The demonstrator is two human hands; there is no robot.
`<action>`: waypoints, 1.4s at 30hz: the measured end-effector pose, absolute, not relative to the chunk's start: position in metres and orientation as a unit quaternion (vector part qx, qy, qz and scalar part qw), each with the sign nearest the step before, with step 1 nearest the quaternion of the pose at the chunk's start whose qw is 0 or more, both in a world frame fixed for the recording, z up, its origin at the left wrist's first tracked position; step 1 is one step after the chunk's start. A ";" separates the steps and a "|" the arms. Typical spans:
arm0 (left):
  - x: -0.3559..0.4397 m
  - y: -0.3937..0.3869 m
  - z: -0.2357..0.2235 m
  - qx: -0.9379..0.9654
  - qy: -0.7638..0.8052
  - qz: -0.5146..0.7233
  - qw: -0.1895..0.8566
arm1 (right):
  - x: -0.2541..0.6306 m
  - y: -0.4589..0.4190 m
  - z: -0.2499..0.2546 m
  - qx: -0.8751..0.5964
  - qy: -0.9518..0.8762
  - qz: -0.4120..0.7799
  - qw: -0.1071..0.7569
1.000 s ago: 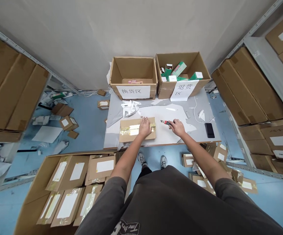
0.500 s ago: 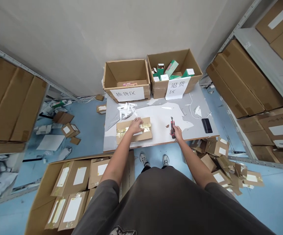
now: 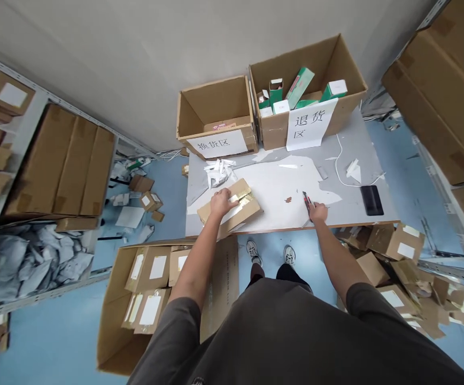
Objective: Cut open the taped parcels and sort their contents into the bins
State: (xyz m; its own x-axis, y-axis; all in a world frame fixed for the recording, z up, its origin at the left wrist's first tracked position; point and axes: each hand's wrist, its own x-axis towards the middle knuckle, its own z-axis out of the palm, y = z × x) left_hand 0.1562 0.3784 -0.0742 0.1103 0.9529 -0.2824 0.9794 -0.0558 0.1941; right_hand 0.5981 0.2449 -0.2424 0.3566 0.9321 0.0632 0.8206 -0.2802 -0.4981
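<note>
My left hand rests with fingers closed over the top of a flat brown parcel sealed with yellow tape, which lies skewed at the table's near left edge. My right hand grips a red and black utility knife near the table's front edge, its blade pointing away from me. The grey table carries a white sheet between my hands.
Two open cartons stand at the back: a nearly empty one and one with green and white boxes. A black phone and white cable lie right. Cartons of parcels sit on the floor left; opened boxes lie scattered right. Shelves flank both sides.
The parcel has turned from square to skewed under my left hand. My right hand has drawn the knife back towards the table's front edge. The view has swung left.
</note>
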 end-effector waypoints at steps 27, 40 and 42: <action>0.043 0.395 -0.083 0.543 0.661 0.224 0.466 | 0.244 0.282 -0.099 -0.737 -0.631 0.240 -0.005; 0.074 0.335 -0.086 0.848 0.502 -0.003 0.169 | 0.341 0.264 -0.084 -0.662 -0.683 0.211 0.227; 0.088 0.326 -0.089 0.849 0.495 -0.040 0.178 | 0.362 0.258 -0.087 -0.676 -0.675 0.207 0.209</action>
